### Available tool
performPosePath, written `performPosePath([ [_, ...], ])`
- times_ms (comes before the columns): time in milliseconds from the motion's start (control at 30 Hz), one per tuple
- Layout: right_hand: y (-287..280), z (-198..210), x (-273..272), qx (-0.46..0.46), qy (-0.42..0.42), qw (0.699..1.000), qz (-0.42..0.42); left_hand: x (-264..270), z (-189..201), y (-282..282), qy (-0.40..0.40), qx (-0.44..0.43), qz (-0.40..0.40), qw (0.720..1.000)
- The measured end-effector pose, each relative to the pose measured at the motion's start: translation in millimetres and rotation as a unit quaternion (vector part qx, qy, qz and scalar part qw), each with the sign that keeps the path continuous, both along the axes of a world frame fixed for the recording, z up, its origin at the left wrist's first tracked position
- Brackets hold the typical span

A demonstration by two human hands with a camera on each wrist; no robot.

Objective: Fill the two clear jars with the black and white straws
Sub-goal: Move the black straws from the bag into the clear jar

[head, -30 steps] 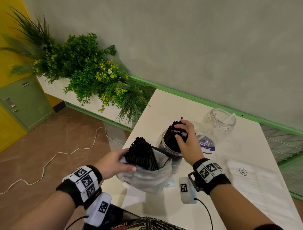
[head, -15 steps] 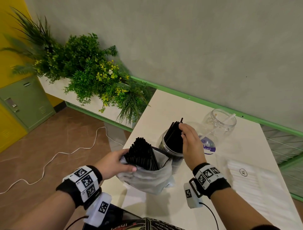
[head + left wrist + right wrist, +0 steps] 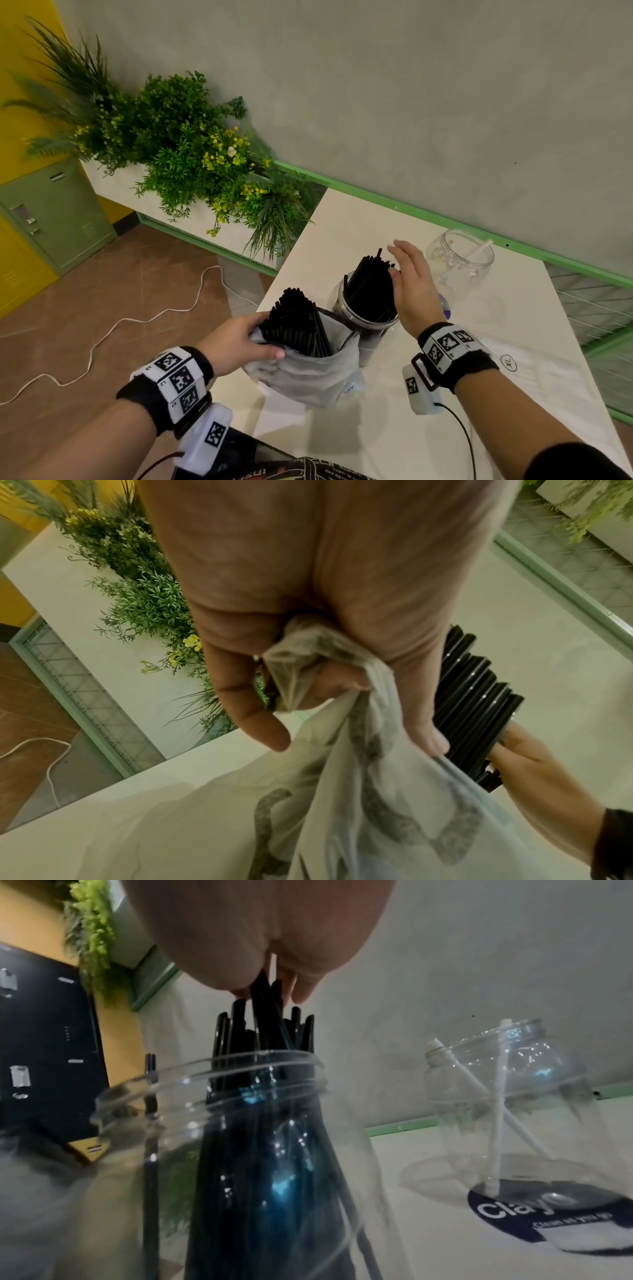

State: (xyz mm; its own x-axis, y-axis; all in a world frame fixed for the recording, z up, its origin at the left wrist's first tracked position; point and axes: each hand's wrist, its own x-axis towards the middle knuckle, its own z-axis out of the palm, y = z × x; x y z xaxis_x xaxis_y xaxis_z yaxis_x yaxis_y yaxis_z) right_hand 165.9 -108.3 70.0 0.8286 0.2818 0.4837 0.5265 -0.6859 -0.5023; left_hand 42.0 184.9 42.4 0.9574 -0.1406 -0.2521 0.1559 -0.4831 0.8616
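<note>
My left hand (image 3: 239,337) grips the bunched rim of the translucent plastic bag (image 3: 308,370), fingers curled round the gathered film and thumb laid across its front; the wrist view confirms the fold pinched between thumb and fingers. The bag stands on the near left part of the white table (image 3: 342,226) and holds a bundle of black straws (image 3: 296,320) that project upward from its mouth. My right hand (image 3: 412,284) is released, fingers extended and relaxed, palm facing the straws in the near jar; in the right wrist view the fingertips (image 3: 301,991) touch the top ends of those straws, though blur prevents me from telling how firmly. The near clear jar (image 3: 368,315) stands just behind the bag, touching or almost touching it, and carries a dense cluster of black straws leaning toward the right side of its opening. The second clear jar (image 3: 459,255) stands farther back and to the right, apart from the first, and contains two white straws (image 3: 496,1110) that cross each other. A planter of green foliage (image 3: 191,161) sits off the table's left edge.
</note>
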Motion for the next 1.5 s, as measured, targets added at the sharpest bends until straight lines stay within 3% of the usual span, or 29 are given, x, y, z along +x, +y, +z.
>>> performPosePath([
  [200, 8, 1, 15, -0.179, 0.112, 0.977, 0.023, 1, -3, 2, -0.006, -0.006, 0.001, 1.000],
  [500, 16, -3, 24, -0.154, 0.127, 0.980, 0.013, 2, 0, 1, -0.002, 0.002, -0.002, 1.000],
  [633, 20, -3, 23, -0.073, 0.039, 0.996, -0.019, 3, 0, 1, -0.009, 0.014, -0.005, 1.000],
  [733, 19, 0, 24, -0.068, -0.012, 0.996, -0.053, 3, 0, 1, -0.012, 0.013, -0.006, 1.000],
  [867, 16, 1, 34, -0.102, 0.034, 0.993, -0.053, 2, -2, 3, -0.013, 0.010, -0.008, 1.000],
  [933, 14, 1, 37, -0.080, 0.058, 0.995, -0.034, 2, -3, 4, -0.010, 0.012, -0.007, 1.000],
  [1167, -12, 6, 7, 0.082, -0.005, 0.996, -0.042, 1, -2, 5, -0.007, 0.012, -0.003, 1.000],
  [1367, -37, -22, -33, -0.007, -0.049, 0.998, -0.042, 2, -6, 6, -0.005, 0.012, 0.000, 1.000],
  [1500, -37, -27, -34, 0.007, -0.004, 1.000, -0.029, 3, -7, 5, -0.005, 0.013, -0.002, 1.000],
])
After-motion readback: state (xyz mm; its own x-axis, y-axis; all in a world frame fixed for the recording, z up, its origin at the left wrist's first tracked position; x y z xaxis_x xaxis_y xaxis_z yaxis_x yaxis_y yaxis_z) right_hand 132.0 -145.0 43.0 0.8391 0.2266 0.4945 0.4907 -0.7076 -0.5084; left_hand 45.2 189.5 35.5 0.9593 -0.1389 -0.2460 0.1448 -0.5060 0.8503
